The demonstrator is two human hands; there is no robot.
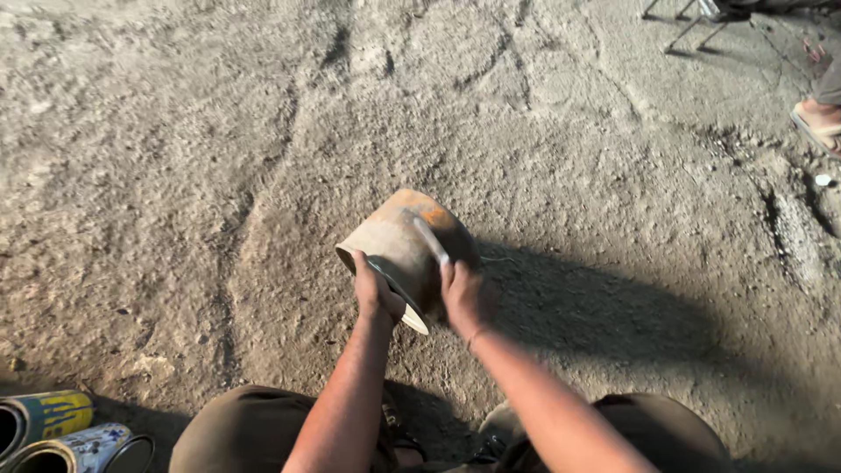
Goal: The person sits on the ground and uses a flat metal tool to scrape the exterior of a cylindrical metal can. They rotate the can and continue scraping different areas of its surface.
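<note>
A person squats on bare, rough ground, seen from above, both arms reaching forward to a rusty metal pot (pixel 405 248) tipped on its side. The left hand (pixel 377 291) is clenched over the pot's near rim, thumb and fingers wrapped around the edge, holding it tilted with the open mouth facing down and toward the left. The right hand (pixel 464 296) is closed around a thin pale tool (pixel 431 239), perhaps a scraper or blade, whose tip lies against the pot's outer wall just above that grip. What exactly the tool is cannot be told; it is blurred.

The work in hand looks like scraping or rubbing the outside of the pot, with one hand steadying and the other working the surface. The next stroke seems to call for a firm hold on the rim so the pot does not roll, and for turning it bit by bit to bring fresh surface under the tool.

The pot is round and squat, dull brown-grey with orange rust patches on its upper side, and a lighter, worn rim. It rests on the ground just ahead of both hands, casting a long shadow to the right.

Well behind the left grip, two painted tins (pixel 53 429) lie at the lower left. Far beyond the right grip, a sandalled foot (pixel 819 118) of another person shows.
</note>
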